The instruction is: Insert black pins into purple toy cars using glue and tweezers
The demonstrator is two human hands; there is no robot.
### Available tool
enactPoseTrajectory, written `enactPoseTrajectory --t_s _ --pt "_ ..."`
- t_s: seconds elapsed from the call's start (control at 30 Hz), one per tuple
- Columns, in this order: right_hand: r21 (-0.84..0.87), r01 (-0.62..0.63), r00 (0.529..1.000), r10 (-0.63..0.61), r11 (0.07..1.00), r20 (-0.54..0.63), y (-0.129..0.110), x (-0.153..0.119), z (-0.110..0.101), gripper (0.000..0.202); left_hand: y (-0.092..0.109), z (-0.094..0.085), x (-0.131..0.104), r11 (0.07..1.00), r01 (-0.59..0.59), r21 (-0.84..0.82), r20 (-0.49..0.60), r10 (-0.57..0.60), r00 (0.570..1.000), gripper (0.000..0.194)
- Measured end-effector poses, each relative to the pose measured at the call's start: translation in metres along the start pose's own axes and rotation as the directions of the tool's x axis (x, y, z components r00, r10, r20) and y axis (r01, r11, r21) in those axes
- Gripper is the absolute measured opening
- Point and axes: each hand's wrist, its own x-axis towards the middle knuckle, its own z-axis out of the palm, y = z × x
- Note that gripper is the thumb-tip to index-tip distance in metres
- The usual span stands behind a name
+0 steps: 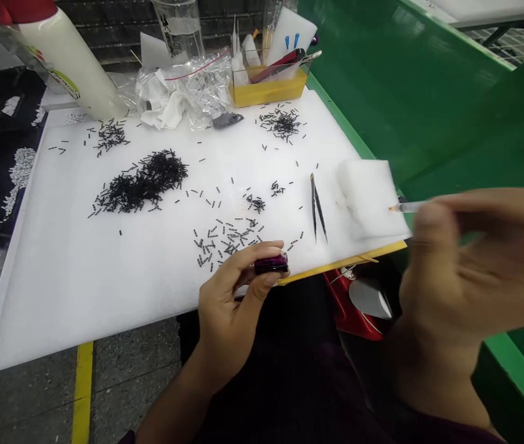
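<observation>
My left hand (234, 302) pinches a small glossy dark purple block (271, 263) between thumb and fingers, at the front edge of the white foam sheet (58, 296). My right hand (470, 265), slightly blurred, is closed around a thin clear stick with an orange tip (407, 207). That tip lies in front of the right edge of a folded white foam pad (370, 191); whether it touches cannot be made out. Black tweezers (317, 206) lie left of the pad. Scattered small black slim pieces (229, 240) lie just beyond my left hand.
Larger heaps of black pieces (146, 182) cover the sheet's middle and back. Behind them stand a yellow-based tool box (269, 92), crumpled plastic bags (197, 86), a clear cup (181, 31) and a cream bottle (68, 61). A green panel (428, 80) borders the right.
</observation>
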Motion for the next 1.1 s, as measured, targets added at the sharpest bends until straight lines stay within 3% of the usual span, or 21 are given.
enactPoseTrajectory --t_s 0.07,0.13,0.2,0.23,0.3,0.37,0.47,0.53,0.63,0.83,1.1 --pt "-0.203 0.086 0.975 -0.041 0.975 0.218 -0.011 -0.004 0.003 0.031 0.006 -0.005 -0.001 0.998 -0.018 -0.060 -0.080 0.013 0.997 0.026" --pt "-0.346 0.080 0.842 0.123 0.935 0.526 -0.013 0.000 0.014 0.031 0.013 -0.010 -0.001 0.996 -0.047 -0.072 -0.161 0.035 0.986 0.021" --pt "-0.444 0.030 0.732 0.283 0.895 0.619 -0.007 0.009 0.026 0.026 0.018 -0.015 0.000 0.996 -0.042 -0.083 -0.213 0.024 0.977 0.015" --pt "-0.442 -0.020 0.724 0.318 0.897 0.612 -0.004 0.013 0.030 0.024 0.019 -0.017 0.000 0.995 -0.019 -0.095 -0.224 -0.003 0.975 0.013" --pt "-0.300 -0.180 0.772 0.323 0.937 0.547 0.004 0.016 0.032 0.022 0.021 -0.021 0.000 0.990 0.045 -0.131 -0.235 -0.075 0.969 0.010" --pt "0.011 -0.361 0.824 0.313 0.933 0.472 0.007 0.012 0.029 0.020 0.020 -0.024 0.000 0.982 0.095 -0.164 -0.241 -0.134 0.961 0.008" --pt "0.487 -0.511 0.842 0.298 0.709 0.449 0.001 -0.006 0.027 0.013 0.020 -0.025 0.001 0.975 0.107 -0.195 -0.263 -0.157 0.952 0.007" --pt "0.638 -0.538 0.839 0.272 0.552 0.471 -0.008 -0.020 0.031 0.014 0.020 -0.024 0.002 0.973 0.096 -0.210 -0.277 -0.153 0.948 0.007" --pt "0.689 -0.548 0.832 0.227 0.475 0.505 -0.020 -0.037 0.039 0.018 0.022 -0.024 0.003 0.969 0.098 -0.227 -0.299 -0.165 0.940 0.007" --pt "0.685 -0.509 0.836 0.112 0.521 0.536 -0.024 -0.054 0.041 0.018 0.025 -0.029 0.000 0.971 0.105 -0.215 -0.344 -0.176 0.922 0.008" --pt "0.635 -0.553 0.804 0.147 0.539 0.576 -0.028 -0.058 0.041 0.018 0.026 -0.027 -0.001 0.971 0.129 -0.202 -0.348 -0.194 0.917 0.009"
